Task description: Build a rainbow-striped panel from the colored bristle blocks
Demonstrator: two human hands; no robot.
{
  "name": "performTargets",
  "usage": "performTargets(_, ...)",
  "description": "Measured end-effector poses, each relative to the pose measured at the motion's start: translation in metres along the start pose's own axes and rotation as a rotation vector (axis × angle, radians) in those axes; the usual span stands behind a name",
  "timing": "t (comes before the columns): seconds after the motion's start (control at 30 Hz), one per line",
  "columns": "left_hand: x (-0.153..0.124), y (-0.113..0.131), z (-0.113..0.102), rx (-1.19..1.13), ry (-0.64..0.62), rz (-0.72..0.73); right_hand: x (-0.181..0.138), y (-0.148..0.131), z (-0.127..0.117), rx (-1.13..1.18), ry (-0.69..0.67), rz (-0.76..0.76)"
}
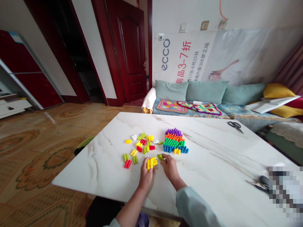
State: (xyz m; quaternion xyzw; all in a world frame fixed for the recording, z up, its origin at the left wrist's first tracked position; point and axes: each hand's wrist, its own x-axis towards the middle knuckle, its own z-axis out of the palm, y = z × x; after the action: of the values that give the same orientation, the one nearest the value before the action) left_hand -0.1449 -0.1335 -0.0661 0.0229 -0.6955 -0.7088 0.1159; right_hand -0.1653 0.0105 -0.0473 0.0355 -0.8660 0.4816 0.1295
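My left hand point(146, 174) rests on the white marble table point(213, 170), fingers closed round a cluster of yellow pegs point(151, 163). My right hand point(169, 167) lies just to its right, fingertips pinching a small green peg piece point(160, 156). Beyond the hands, several loose pegs point(142, 143) in yellow, green, red and white lie scattered. To their right stands a built peg block point(175, 141) with purple, orange, green and blue rows and a few yellow pegs at its front.
Black scissors point(235, 125) lie at the table's far right. More dark tools point(260, 184) sit at the near right edge beside a blurred patch. A sofa point(205, 101) with cushions stands behind the table. Tiled floor point(47, 138) lies to the left.
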Motion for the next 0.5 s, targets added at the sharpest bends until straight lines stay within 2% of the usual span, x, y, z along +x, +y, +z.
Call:
performTargets(0.1, 0.001, -0.001, -0.001, 0.016, -0.012, 0.026, -0.002, -0.018, 0.014, 0.332, 0.05, 0.194)
performTargets(0.17, 0.002, -0.002, -0.002, 0.034, -0.046, 0.057, -0.011, -0.025, 0.023, 0.431, 0.03, 0.274)
performTargets(0.37, 0.001, 0.001, -0.002, 0.111, -0.085, 0.086, -0.032, -0.023, 0.037, 0.504, 0.098, 0.335)
performTargets(0.43, 0.001, 0.001, -0.001, 0.104, -0.116, 0.063, -0.031, -0.014, 0.029, 0.487, 0.125, 0.327)
performTargets(0.5, 0.0, 0.002, 0.0, 0.069, -0.156, 0.025, -0.026, -0.001, 0.009, 0.404, 0.163, 0.279)
